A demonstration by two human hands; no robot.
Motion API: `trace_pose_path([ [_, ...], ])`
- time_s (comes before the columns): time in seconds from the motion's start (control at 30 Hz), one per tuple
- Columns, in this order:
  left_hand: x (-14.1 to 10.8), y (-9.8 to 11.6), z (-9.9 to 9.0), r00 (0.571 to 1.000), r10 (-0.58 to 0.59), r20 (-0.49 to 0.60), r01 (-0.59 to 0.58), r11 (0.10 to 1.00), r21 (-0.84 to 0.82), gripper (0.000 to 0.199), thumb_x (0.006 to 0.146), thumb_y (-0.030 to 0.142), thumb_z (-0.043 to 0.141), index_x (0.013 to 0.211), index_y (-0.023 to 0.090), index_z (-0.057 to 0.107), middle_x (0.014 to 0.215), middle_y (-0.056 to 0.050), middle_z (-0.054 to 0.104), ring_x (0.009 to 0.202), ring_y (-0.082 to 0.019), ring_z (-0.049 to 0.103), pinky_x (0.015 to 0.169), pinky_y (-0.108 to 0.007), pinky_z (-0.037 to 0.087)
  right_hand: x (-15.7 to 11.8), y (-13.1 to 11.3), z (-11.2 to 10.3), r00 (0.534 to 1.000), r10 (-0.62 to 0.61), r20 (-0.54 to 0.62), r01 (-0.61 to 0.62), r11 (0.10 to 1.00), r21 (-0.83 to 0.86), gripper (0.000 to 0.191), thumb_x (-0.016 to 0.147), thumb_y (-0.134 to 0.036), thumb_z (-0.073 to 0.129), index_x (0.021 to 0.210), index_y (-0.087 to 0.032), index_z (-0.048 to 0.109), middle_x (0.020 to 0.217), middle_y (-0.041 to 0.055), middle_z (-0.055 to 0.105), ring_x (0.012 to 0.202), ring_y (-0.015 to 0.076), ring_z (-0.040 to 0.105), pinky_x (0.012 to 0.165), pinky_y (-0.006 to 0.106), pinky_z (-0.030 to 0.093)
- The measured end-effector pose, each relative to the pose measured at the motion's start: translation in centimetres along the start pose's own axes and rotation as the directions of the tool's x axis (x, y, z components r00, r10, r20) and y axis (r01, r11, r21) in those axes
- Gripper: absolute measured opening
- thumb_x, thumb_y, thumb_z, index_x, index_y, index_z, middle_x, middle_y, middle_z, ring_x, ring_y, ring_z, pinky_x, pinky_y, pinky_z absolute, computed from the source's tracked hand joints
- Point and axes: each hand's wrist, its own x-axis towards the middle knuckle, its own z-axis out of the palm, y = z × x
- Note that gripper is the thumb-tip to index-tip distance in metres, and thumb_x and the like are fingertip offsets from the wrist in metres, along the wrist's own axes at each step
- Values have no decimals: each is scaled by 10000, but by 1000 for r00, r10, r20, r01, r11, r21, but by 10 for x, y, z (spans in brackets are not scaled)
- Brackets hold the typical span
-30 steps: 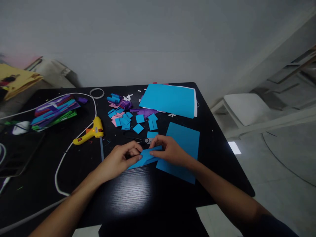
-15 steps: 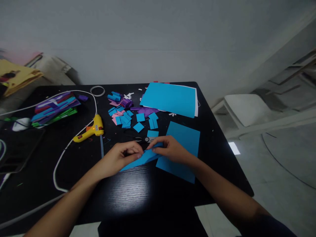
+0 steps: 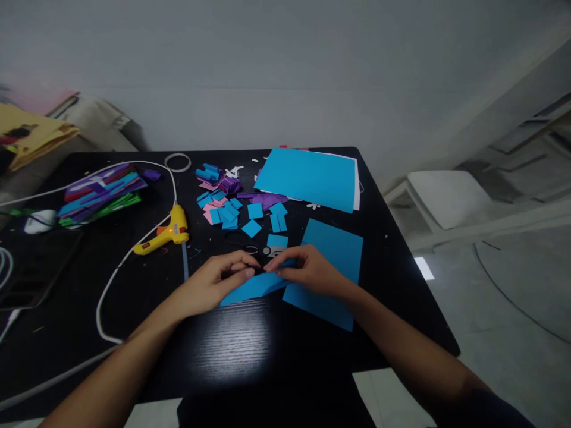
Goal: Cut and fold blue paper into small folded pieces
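Observation:
A folded blue paper strip (image 3: 256, 287) lies near the front of the black table, with both hands on it. My left hand (image 3: 218, 279) pinches its left part between thumb and fingers. At its right part, my right hand (image 3: 307, 270) grips the paper, fingertips close to those of the left. Under and beside the right hand is a flat blue sheet (image 3: 332, 255). Scissors (image 3: 272, 251) lie just behind the fingertips, partly covered by a small blue piece (image 3: 277, 241).
Behind the hands are small blue squares (image 3: 252, 228), a purple bundle (image 3: 229, 183) and a large blue sheet (image 3: 307, 178). A yellow glue gun (image 3: 172, 230) with a white cord lies left, near stacked coloured strips (image 3: 100, 193). A white stool (image 3: 446, 196) stands right.
The left fingertips have shifted slightly left along the strip, and more of its surface shows between the hands. The right hand has hardly moved. The view has shifted slightly.

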Motion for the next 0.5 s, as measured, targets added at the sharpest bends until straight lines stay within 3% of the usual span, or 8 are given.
trace_pose_path([
  [0.17, 3, -4, -1, 996, -26, 88, 21, 998, 51, 423, 1031, 484, 547, 825, 162, 729, 706, 16, 586, 662, -127, 502, 613, -229, 410, -2, -2, 5, 998, -66, -7, 66, 998, 0, 153, 879, -190, 733, 918, -286, 844, 1037, 11, 831, 1074, 235, 756, 1006, 427, 568],
  [0.37, 3, -10, 3, 989, -42, 140, 42, 999, -2, 401, 988, 497, 624, 809, 149, 711, 697, 28, 539, 650, -113, 460, 607, -223, 395, -3, -3, 10, 989, -147, -31, 146, 988, -43, 183, 884, -139, 717, 842, -270, 837, 1009, 20, 824, 1031, 215, 755, 1011, 406, 558],
  [0.5, 2, -11, 6, 989, -58, 136, 62, 998, -31, 368, 974, 471, 649, 807, 150, 715, 690, 25, 567, 634, -109, 468, 596, -219, 399, -5, -6, 8, 996, -93, 6, 93, 995, -21, 280, 823, -69, 668, 969, -250, 823, 1046, 27, 804, 1028, 212, 753, 941, 375, 578],
])
